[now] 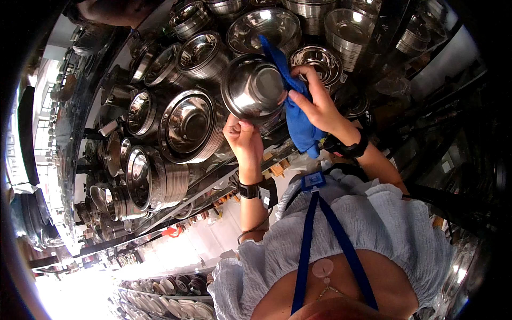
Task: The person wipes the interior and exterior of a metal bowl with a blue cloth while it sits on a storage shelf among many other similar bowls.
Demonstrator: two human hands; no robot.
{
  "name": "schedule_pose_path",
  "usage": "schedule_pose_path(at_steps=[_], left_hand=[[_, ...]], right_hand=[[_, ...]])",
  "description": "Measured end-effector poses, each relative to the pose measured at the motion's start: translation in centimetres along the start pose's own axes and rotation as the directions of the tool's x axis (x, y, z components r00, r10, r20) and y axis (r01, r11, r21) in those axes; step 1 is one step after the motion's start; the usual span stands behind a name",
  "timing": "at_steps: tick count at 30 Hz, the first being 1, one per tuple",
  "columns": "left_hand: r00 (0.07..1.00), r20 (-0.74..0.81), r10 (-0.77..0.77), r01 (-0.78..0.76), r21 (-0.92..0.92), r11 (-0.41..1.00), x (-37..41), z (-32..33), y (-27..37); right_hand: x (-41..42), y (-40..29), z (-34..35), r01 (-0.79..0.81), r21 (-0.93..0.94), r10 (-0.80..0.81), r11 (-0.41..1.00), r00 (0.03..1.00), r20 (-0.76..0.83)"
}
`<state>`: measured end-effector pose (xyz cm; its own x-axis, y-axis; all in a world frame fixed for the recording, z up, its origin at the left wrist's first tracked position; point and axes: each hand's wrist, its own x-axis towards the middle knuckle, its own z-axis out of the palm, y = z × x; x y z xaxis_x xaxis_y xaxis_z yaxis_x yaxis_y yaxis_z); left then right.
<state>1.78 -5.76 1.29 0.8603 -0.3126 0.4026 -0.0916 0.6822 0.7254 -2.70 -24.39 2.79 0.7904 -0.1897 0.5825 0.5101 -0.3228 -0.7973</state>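
A shiny stainless steel bowl (253, 86) is tilted with its outer base facing me. My left hand (245, 138) grips its lower rim, thumb on the outside. My right hand (318, 102) holds a blue cloth (298, 116) at the bowl's right side. Part of the cloth sticks up past the rim, and the rest hangs below my fingers. Just beyond my right hand sits a small steel bowl (316, 64) bearing a label. Left of my left hand, a stack of wide steel basins (192, 124) leans on the shelf.
Several more stacks of steel bowls (202, 54) crowd the shelf. Its front edge (196, 196) runs diagonally below my left hand. Another person (116, 12) is partly visible at the top left. A lower rack (176, 304) holds many dishes near the bottom.
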Motion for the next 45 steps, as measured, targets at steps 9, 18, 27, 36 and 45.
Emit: schedule_pose_path(at_steps=[9,18,27,36,45], left_hand=[[1.0,-0.009,0.009,-0.009,0.014,1.0,0.1,0.6,-1.0],[0.994,0.106,-0.036,-0.041,0.639,0.768,-0.3,1.3,0.9],[0.998,0.053,0.038,-0.046,0.168,0.985,-0.6,0.6,0.2],[0.992,-0.105,0.063,-0.048,0.137,0.989,0.7,0.6,0.3],[0.994,-0.101,0.03,0.038,0.61,0.791,0.2,-0.7,1.7]], right_hand=[[-1.2,-2.0,1.6,0.332,-0.208,-0.313,0.92,0.942,0.12],[0.9,-4.5,0.6,0.316,-0.322,-0.316,0.892,0.947,0.054],[2.7,-1.1,-1.4,0.146,-0.161,-0.15,0.976,0.989,-0.012],[-0.6,-0.7,0.4,-0.027,-0.098,0.043,0.995,0.985,0.166],[-0.2,-1.1,0.3,-0.063,-0.136,0.095,0.989,0.964,0.249]])
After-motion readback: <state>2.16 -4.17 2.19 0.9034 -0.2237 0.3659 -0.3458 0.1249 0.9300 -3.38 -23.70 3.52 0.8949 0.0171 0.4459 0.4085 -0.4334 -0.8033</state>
